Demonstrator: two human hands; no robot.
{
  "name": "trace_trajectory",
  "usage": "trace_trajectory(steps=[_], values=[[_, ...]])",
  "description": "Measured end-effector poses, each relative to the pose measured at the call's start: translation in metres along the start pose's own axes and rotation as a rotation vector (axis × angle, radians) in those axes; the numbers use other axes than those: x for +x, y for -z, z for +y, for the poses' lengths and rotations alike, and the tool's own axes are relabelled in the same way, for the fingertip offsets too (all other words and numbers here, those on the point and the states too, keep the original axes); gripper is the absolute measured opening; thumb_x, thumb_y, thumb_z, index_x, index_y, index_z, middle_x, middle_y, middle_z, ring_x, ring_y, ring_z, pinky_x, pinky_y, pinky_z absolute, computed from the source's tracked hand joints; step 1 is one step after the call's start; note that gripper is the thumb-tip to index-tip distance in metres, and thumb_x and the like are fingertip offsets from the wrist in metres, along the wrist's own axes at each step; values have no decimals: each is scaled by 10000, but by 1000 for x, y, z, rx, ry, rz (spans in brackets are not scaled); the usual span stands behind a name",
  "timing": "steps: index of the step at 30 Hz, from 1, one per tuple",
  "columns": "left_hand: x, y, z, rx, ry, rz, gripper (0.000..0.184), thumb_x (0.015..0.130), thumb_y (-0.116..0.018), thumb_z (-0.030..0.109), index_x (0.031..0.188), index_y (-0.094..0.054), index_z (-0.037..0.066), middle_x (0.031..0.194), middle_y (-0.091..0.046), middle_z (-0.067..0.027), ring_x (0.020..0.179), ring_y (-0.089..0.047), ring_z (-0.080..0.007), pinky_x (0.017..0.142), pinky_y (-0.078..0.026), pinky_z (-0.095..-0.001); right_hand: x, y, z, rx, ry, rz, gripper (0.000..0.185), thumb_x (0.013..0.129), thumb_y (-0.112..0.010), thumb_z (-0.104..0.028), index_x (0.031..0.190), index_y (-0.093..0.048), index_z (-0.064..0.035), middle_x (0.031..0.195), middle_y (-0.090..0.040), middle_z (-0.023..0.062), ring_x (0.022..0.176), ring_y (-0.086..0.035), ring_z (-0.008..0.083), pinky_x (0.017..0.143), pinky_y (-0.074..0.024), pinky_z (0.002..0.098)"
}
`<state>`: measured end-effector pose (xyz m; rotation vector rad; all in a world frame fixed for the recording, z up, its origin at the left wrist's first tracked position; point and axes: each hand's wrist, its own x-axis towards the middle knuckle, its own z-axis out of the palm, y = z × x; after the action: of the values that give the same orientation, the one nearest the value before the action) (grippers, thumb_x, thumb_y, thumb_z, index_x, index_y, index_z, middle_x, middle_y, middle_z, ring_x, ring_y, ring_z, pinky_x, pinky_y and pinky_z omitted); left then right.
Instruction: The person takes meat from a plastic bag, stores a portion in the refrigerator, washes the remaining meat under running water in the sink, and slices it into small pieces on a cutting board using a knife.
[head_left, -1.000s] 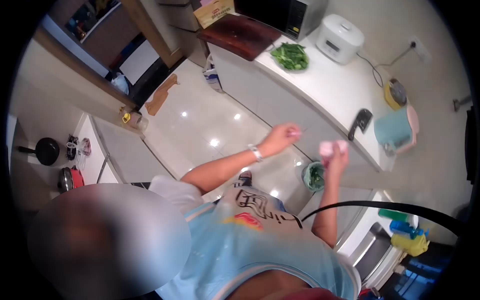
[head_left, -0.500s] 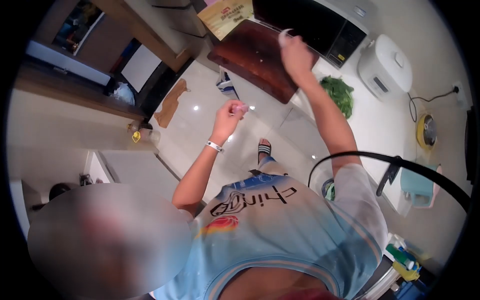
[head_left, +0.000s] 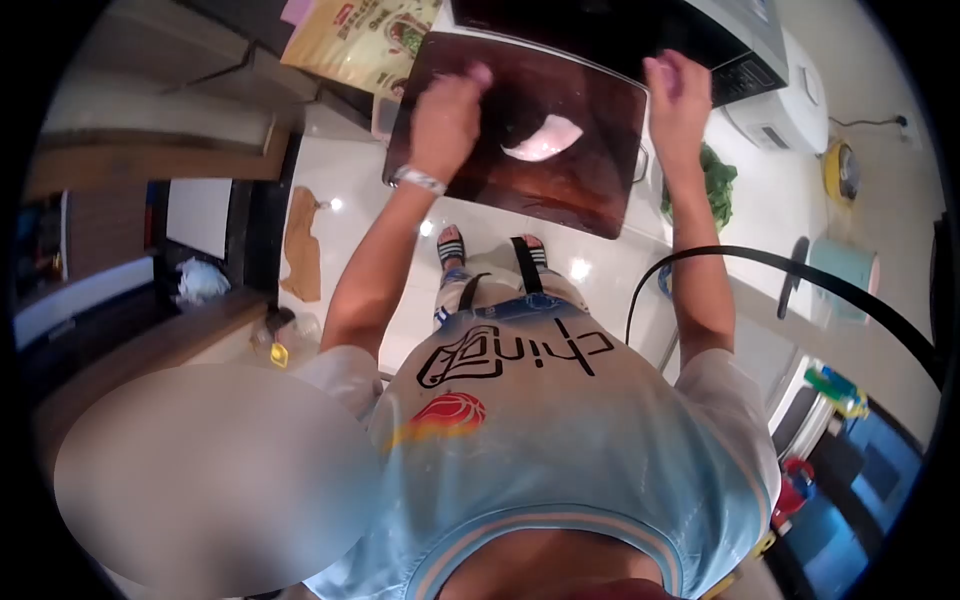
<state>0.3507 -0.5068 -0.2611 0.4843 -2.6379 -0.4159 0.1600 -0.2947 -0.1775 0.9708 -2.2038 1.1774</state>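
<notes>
My left hand (head_left: 447,122), with a white band on its wrist, is over the left part of the dark red-brown cutting board (head_left: 585,200). Its fingers are closed around a small pink piece (head_left: 481,75), blurred by motion. Near the board's right edge, beside the microwave, my right hand (head_left: 680,105) has its fingers curled; a pinkish patch shows between them, and I cannot make out what it is. A pale, pink-tinged curved piece (head_left: 545,138) lies on the board between the two hands, touched by neither.
Behind the board stands a microwave (head_left: 600,25), with a white rice cooker (head_left: 775,120) to its right. Leafy greens (head_left: 718,185) lie on the counter by my right forearm. A printed food bag (head_left: 360,40) is at the back left. A black cable (head_left: 790,265) crosses the right side.
My left hand has moved from above the floor to over the board with the pink piece. A pale piece my right hand held now lies on the board; that hand has shifted right.
</notes>
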Motion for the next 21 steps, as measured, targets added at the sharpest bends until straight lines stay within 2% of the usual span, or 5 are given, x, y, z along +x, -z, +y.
trace_trajectory(steps=[1, 7, 11, 17, 21], values=[[-2, -33, -16, 185, -36, -277, 251, 839, -573, 124, 1076, -612, 50, 1104, -630, -119, 1039, -589, -323, 907, -443, -455, 3, 1, -8, -70, 21, 47, 299, 866, -708, -195, 1082, -640, 0, 1035, -588, 186, 927, -595, 329, 842, -481, 380], [-28, -22, -28, 19, -176, -138, 484, 954, -495, 266, 1409, -440, 114, 1483, -398, -109, 1349, -380, -294, 1068, -340, -440, -4, -62, -55, -85, 213, 182, 307, 905, -604, -54, 1212, -603, -50, 1114, -549, 156, 1030, -535, 305, 853, -468, 384], [-37, -9, -38, -31, -146, -192, 516, 947, -501, 264, 1428, -406, 103, 1510, -352, -125, 1368, -354, -294, 1102, -290, -451, -75, -168, -10, -373, 368, -488, 322, 953, -518, -208, 1216, -618, -52, 1264, -596, 174, 1232, -514, 349, 1028, -398, 453], [5, -11, -34, -61, -179, -388, 335, 908, -537, 206, 1219, -605, 100, 1239, -595, -155, 1161, -551, -325, 959, -446, -431, -34, -79, -61, -49, -79, -163, 305, 949, -530, -211, 1122, -640, 14, 1201, -626, 203, 1177, -542, 393, 1024, -410, 431], [32, -24, -53, -206, -215, -96, 206, 852, -558, 115, 985, -710, 76, 916, -676, -146, 898, -636, -346, 810, -511, -436, -71, 46, -45, -209, -225, -53, 266, 919, -592, -215, 1073, -637, -3, 1118, -636, 195, 1067, -575, 375, 954, -437, 437]])
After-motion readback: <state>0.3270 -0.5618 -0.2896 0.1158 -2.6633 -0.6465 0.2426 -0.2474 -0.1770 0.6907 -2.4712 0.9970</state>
